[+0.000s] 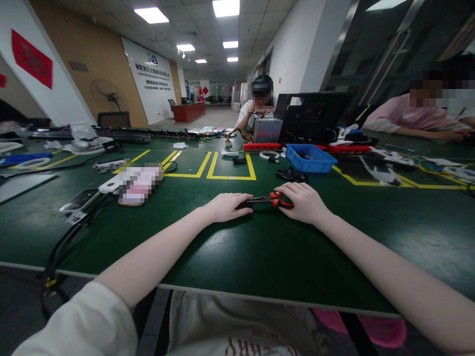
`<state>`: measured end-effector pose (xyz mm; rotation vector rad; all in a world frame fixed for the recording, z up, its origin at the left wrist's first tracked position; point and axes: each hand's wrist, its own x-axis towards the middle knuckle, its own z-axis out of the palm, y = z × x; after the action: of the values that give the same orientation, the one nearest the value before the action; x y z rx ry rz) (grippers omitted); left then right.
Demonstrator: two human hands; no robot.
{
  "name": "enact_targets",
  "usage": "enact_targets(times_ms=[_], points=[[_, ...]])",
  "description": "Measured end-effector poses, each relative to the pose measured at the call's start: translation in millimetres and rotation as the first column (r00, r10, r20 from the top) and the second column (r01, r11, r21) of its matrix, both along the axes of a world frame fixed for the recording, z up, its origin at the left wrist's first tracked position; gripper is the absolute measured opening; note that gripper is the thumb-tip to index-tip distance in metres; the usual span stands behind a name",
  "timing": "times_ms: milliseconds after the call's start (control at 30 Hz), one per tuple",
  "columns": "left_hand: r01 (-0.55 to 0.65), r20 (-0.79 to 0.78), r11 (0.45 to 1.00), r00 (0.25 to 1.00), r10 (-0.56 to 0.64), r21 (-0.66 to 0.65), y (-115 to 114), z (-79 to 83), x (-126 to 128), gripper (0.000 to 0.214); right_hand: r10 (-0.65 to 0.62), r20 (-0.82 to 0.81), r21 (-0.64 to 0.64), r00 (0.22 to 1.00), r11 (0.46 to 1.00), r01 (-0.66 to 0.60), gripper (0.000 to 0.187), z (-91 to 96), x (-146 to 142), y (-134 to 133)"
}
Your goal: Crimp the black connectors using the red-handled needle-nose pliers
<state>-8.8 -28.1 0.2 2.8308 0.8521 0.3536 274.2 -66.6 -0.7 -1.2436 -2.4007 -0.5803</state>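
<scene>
Both of my hands rest on the green table [237, 252], facing each other. My right hand [302, 201] is closed round the red and black handles of a pair of pliers [269, 199] that lies flat, jaws pointing left. My left hand [226, 206] lies curled at the jaw end; its fingertips touch a small dark thing by the plier tips, and I cannot make out what that thing is.
A blue plastic bin [309, 157] stands behind my right hand with black cable parts [289, 173] beside it. Yellow tape outlines [222, 170] mark the table. Phones, a charger and black cables [92, 198] lie at the left. Two other people sit across the table.
</scene>
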Motion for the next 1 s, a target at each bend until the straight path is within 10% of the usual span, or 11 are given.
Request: enact_targets(times_ms=[1000], points=[[0.025, 0.038, 1.0, 0.999, -0.026, 0.004, 0.7, -1.9, -1.9, 0.047, -0.061, -0.072, -0.086, 0.995, 0.995, 0.055, 0.03, -1.0, -11.4, -8.3]])
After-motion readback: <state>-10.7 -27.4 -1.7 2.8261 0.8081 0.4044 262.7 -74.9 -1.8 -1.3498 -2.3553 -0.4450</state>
